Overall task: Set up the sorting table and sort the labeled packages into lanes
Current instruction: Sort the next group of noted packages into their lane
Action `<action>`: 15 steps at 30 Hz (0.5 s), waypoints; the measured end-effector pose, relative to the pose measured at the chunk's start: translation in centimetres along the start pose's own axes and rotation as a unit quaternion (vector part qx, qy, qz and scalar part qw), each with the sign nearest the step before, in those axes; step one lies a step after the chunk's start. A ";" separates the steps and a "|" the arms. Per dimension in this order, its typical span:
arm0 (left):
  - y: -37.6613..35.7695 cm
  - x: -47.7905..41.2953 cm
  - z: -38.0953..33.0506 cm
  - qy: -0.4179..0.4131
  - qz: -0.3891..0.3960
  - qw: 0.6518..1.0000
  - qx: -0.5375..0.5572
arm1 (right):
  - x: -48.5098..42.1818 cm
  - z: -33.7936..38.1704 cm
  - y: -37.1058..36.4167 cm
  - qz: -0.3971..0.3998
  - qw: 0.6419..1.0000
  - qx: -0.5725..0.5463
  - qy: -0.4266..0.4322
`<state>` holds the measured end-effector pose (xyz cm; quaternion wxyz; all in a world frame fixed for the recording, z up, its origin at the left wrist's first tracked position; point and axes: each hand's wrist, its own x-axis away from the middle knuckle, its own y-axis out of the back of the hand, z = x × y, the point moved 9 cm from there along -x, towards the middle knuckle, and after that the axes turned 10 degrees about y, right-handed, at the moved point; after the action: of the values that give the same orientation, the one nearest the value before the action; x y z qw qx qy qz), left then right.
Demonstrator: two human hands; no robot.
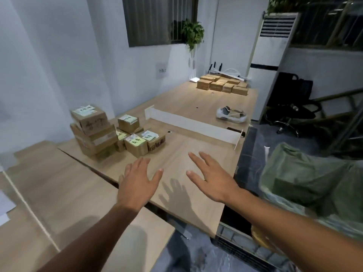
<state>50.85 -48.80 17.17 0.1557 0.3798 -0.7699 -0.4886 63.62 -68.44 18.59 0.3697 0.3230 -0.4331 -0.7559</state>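
The left hand [137, 181] and right hand [210, 177] are hovering over the surface [186, 152], both released, grasping nothing. The packages [117, 132] are sitting piled just beyond the left hand; the divider [194, 124] is lying across farther on. Squaring it before sorting is looking wisest.

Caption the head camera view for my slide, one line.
Left hand and right hand hover open over the wooden table, near stacked labeled packages and a white divider.

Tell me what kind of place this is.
Probably an office room set up for parcel sorting: labelled boxes stacked on a long wooden table, a white divider across it, and a standing air conditioner and chair alongside.
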 end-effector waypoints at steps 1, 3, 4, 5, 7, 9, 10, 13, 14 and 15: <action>-0.9 -1.6 -0.3 0.020 -0.003 1.000 0.009 | -2.0 -1.7 0.0 0.007 1.000 -0.008 0.007; -2.6 -4.3 -0.7 0.050 -0.010 0.999 0.012 | -5.9 -4.3 0.1 0.021 0.999 -0.012 0.028; -3.2 -5.6 -0.9 0.059 -0.015 0.998 0.007 | -7.8 -5.4 0.1 0.029 0.999 -0.012 0.038; -3.6 -7.0 -1.0 0.066 -0.021 0.998 0.003 | -9.8 -6.3 0.0 0.036 0.998 -0.017 0.047; -4.2 -9.8 -0.5 0.088 -0.033 0.996 0.005 | -13.9 -7.6 -0.4 0.048 0.997 -0.035 0.058; -4.6 -12.6 1.0 0.119 -0.044 0.992 0.010 | -18.1 -8.0 -1.6 0.058 0.994 -0.044 0.082; -4.9 -14.2 1.9 0.135 -0.049 0.989 0.016 | -20.3 -7.9 -2.5 0.067 0.992 -0.042 0.098; -6.6 -19.0 5.0 0.182 -0.059 0.981 0.037 | -27.0 -7.6 -6.1 0.091 0.985 -0.048 0.137; -7.4 -20.7 6.1 0.197 -0.059 0.978 0.041 | -29.3 -7.6 -7.4 0.095 0.984 -0.051 0.145; -8.4 -22.4 7.2 0.210 -0.058 0.975 0.047 | -31.5 -7.7 -8.8 0.098 0.982 -0.052 0.150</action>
<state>64.95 -29.70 9.40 0.2671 0.5251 -0.7188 -0.3691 83.73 -42.12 12.77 0.5189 0.3690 -0.3624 -0.6807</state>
